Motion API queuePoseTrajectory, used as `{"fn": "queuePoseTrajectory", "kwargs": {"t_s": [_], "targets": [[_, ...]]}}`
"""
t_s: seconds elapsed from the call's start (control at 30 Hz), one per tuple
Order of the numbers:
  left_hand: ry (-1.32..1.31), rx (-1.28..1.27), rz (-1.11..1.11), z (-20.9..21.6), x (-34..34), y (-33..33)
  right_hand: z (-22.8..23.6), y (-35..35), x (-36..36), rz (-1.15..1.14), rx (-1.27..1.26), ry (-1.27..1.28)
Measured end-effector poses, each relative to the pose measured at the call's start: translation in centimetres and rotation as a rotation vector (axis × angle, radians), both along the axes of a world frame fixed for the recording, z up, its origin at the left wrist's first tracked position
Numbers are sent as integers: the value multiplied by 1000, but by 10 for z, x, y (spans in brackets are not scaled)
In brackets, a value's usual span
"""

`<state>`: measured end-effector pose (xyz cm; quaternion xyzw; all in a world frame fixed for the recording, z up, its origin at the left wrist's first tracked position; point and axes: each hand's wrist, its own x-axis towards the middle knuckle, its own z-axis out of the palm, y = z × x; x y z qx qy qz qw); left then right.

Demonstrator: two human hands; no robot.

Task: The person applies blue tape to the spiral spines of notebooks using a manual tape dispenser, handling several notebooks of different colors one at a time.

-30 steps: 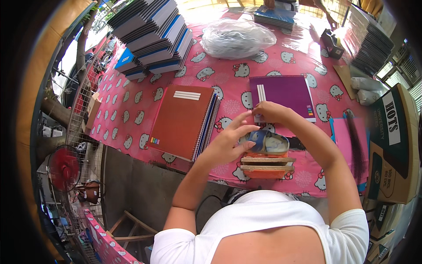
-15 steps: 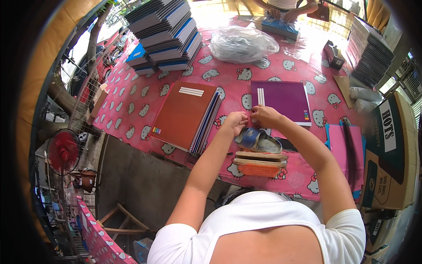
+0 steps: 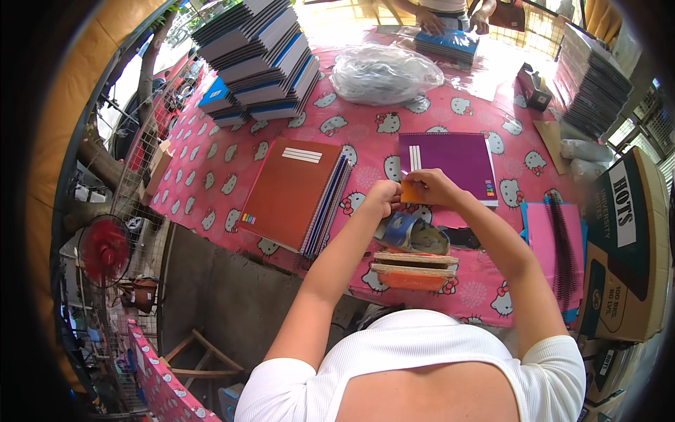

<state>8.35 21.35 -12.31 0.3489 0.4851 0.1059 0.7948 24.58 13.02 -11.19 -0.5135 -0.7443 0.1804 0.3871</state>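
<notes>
A purple spiral notebook (image 3: pixel 457 165) lies on the table in front of me, its near left corner behind my hands. My right hand (image 3: pixel 434 187) is over that corner, fingers pinched on a small flat orange piece (image 3: pixel 409 193). My left hand (image 3: pixel 382 197) is closed beside it, at the piece's left edge; its fingertips are partly hidden, so I cannot make out what they hold. Just below my hands lies a rounded blue and grey object (image 3: pixel 415 233), touching a wooden block with an orange front (image 3: pixel 415 271).
A stack of spiral notebooks with a brown cover on top (image 3: pixel 285 190) lies left. Tall notebook piles (image 3: pixel 260 63) and a clear plastic bundle (image 3: pixel 383 74) stand farther back. Pink covers with black spirals (image 3: pixel 545 239) and a carton (image 3: pixel 626 246) are right. A co-worker handles blue notebooks (image 3: pixel 450 46) opposite.
The orange piece now shows between my hands, and my right hand has shifted slightly right. Across the table, the co-worker's hands have moved apart over the blue notebooks.
</notes>
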Motion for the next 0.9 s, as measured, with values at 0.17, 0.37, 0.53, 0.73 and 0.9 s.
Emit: {"fn": "queuePoseTrajectory", "kwargs": {"t_s": [0.17,0.37,0.53,0.73,0.9], "targets": [[148,142,16,5,46,-8,4,-12,13,-309,-43,359],[-79,132,74,-13,69,3,3,-14,42,-341,11,543],[-198,181,92,7,55,7,48,-12,57,-470,85,484],[135,1282,9,101,9,11,189,-56,129,-743,385,286],[495,1526,349,169,-53,-28,163,-56,58,-514,582,-381]]}}
